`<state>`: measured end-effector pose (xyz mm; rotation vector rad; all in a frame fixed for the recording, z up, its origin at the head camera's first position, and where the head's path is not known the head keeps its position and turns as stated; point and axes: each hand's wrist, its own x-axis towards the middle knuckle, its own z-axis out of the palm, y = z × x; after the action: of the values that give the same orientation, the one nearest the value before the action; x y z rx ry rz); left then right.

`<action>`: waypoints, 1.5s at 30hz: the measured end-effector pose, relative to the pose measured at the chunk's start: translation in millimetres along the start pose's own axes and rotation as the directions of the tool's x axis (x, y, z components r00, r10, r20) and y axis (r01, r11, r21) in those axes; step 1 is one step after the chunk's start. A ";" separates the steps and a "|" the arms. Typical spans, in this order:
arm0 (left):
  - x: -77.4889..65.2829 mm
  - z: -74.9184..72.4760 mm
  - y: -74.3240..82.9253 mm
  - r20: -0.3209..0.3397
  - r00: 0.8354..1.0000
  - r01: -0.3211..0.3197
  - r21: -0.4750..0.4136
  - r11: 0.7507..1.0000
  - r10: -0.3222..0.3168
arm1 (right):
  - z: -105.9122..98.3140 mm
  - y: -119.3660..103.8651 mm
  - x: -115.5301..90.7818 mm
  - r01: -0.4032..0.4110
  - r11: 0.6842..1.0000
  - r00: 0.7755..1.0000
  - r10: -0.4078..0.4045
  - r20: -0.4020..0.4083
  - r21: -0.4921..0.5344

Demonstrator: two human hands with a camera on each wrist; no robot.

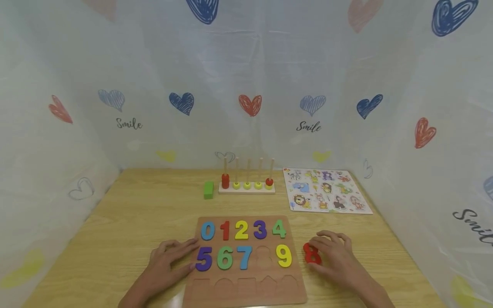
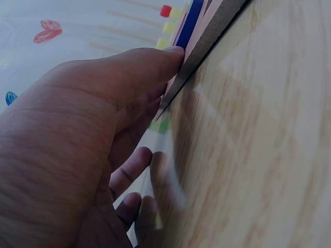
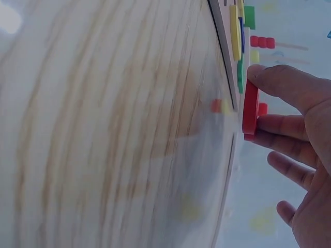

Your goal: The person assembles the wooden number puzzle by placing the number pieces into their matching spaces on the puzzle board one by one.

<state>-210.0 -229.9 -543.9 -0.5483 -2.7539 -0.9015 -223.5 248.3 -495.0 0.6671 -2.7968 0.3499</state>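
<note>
A brown wooden number board (image 1: 246,295) lies in front of me, holding colourful digits in its upper two rows. An outlined slot (image 1: 263,256) shows bare wood between the blue 7 (image 1: 244,257) and the yellow 9 (image 1: 283,256). My right hand (image 1: 337,259), just right of the board, pinches the red number 8 (image 3: 251,108) between thumb and fingers, lifted off the table in the right wrist view. My left hand (image 1: 165,263) rests at the board's left edge, fingers fairly straight, the thumb tip by the purple 5 (image 1: 204,259). Its other fingers lie along the edge.
Behind the board stand a green block (image 1: 208,190) and a peg stand (image 1: 246,191) with red and yellow beads. An animal picture puzzle (image 1: 325,209) lies at the back right. A white curtain (image 1: 250,141) with hearts surrounds the wooden table (image 1: 127,222).
</note>
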 end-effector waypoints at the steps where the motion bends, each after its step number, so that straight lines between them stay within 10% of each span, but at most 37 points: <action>1: 0.1 -0.3 0.3 0.001 1.000 -0.002 0.002 1.000 0.002 | 0.9 -0.8 0.7 0.011 1.000 1.000 -0.011 -0.008 0.002; 45: -0.9 -2.9 3.8 -0.016 0.999 -0.031 0.014 0.999 0.031 | 23.7 -56.2 36.6 0.174 0.984 0.984 -0.175 0.018 0.047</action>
<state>-207.5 -229.1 -539.9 -0.5768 -2.7277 -0.8753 -233.2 177.9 -496.9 0.9249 -2.7317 0.3740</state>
